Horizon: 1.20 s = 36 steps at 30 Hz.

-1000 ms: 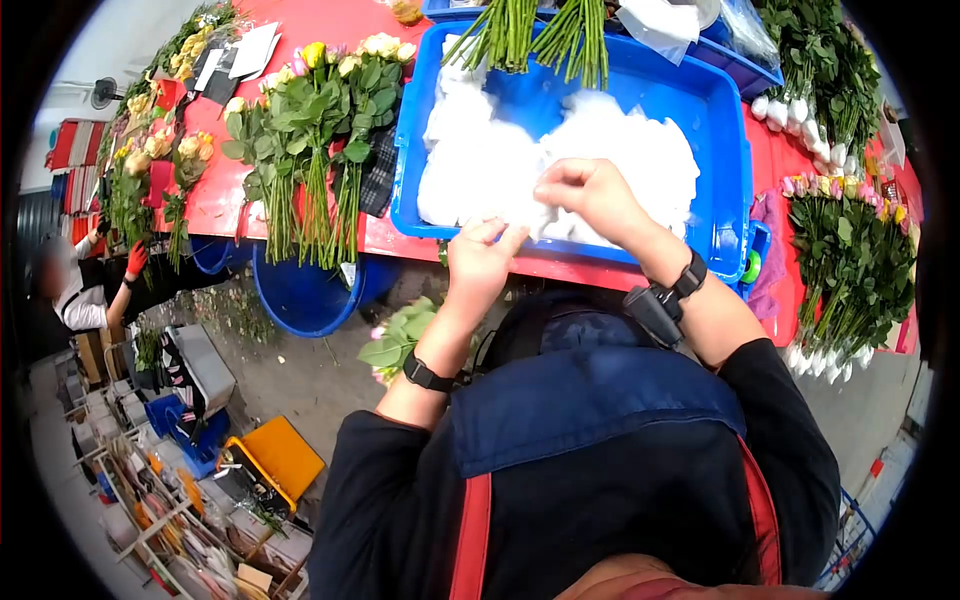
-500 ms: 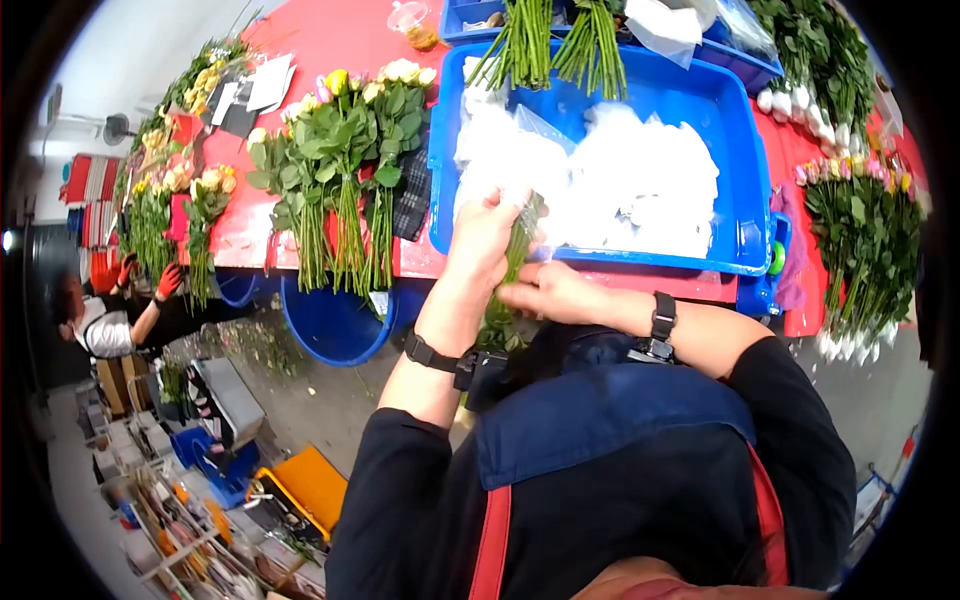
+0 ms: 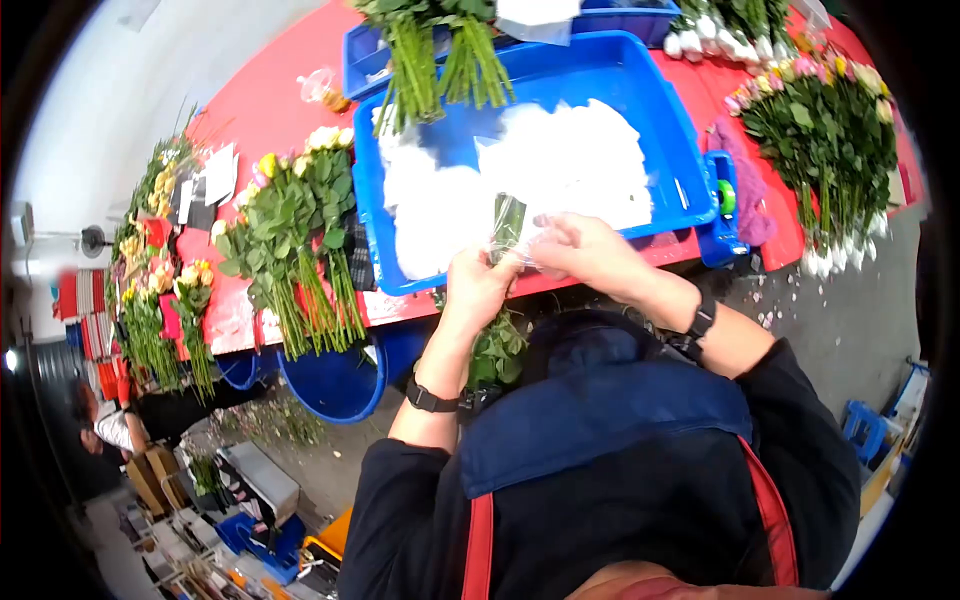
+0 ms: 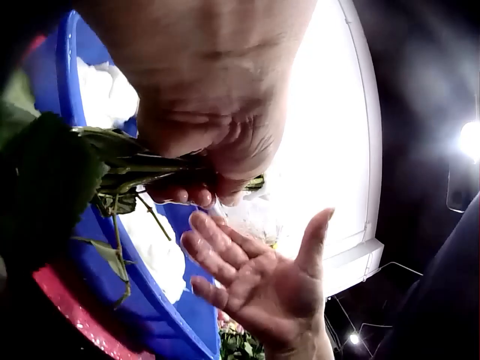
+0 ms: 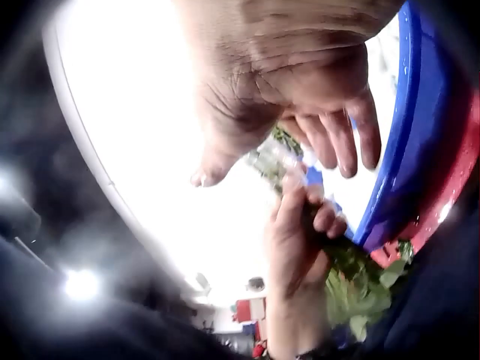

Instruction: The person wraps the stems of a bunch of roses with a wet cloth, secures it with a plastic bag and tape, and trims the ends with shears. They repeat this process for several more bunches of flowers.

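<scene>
A bunch of green stems [image 3: 508, 222] stands in the left hand [image 3: 478, 290], with its leaves [image 3: 497, 350] hanging below the fist. In the left wrist view the left hand [image 4: 217, 135] curls round the stems [image 4: 142, 161]. Clear plastic [image 5: 274, 161] covers the stem ends in the right wrist view. Beside the plastic the right hand [image 3: 590, 255] has its fingers extended; its palm faces the bunch in the left wrist view [image 4: 262, 292]. Whether its fingertips touch the plastic I cannot tell. Wet white material [image 3: 570, 150] lies in the blue tray [image 3: 600, 70] beyond both hands.
Rose bunches [image 3: 300, 215] lie left of the tray on the red table [image 3: 265, 110]. More roses with white-wrapped stem ends [image 3: 825, 140] lie at the right. Leafy stems [image 3: 415, 60] overhang the tray's back edge. A blue tub [image 3: 335, 385] stands below the table; another person is at far left.
The left hand, empty a second ago, now holds the stems. Clear plastic now covers their ends. The right hand moved from below the left hand to beside the plastic. The head view has shifted.
</scene>
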### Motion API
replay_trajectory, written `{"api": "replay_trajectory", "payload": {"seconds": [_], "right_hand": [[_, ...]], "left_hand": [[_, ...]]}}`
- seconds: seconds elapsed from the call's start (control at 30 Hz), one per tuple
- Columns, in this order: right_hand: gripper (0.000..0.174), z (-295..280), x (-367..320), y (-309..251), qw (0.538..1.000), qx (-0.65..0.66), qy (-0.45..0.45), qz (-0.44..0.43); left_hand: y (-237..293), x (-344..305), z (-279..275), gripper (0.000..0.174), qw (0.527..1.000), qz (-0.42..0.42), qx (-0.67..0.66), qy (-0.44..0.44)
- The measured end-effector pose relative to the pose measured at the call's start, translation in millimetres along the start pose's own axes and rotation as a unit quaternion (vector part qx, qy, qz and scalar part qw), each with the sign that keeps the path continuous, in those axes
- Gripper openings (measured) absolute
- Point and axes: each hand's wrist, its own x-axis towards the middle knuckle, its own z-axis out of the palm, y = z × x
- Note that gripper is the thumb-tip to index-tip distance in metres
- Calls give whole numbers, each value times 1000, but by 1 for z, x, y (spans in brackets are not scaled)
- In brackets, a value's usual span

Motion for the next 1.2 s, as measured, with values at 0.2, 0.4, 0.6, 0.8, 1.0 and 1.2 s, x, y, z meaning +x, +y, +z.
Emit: {"api": "replay_trajectory", "payload": {"seconds": [0.2, 0.4, 0.6, 0.8, 1.0, 1.2], "right_hand": [[14, -48, -32, 33, 846, -481, 48, -225], [22, -110, -83, 59, 875, -445, -120, -148], [33, -285, -128, 62, 851, -463, 246, -15], [21, -311, -109, 78, 948, -257, 188, -27], [12, -287, -225, 76, 959, -269, 88, -34], [26, -317, -217, 107, 974, -78, 155, -148]], "left_hand": [[18, -1, 61, 27, 993, -35, -61, -90], [5, -3, 158, 32, 976, 49, 214, -10], [-21, -10, 226, 24, 937, 75, 323, -108], [-64, 16, 307, 34, 866, 50, 437, -238], [-41, 37, 351, 21, 912, -16, 257, -320], [9, -4, 368, 33, 904, 8, 270, -331]]}}
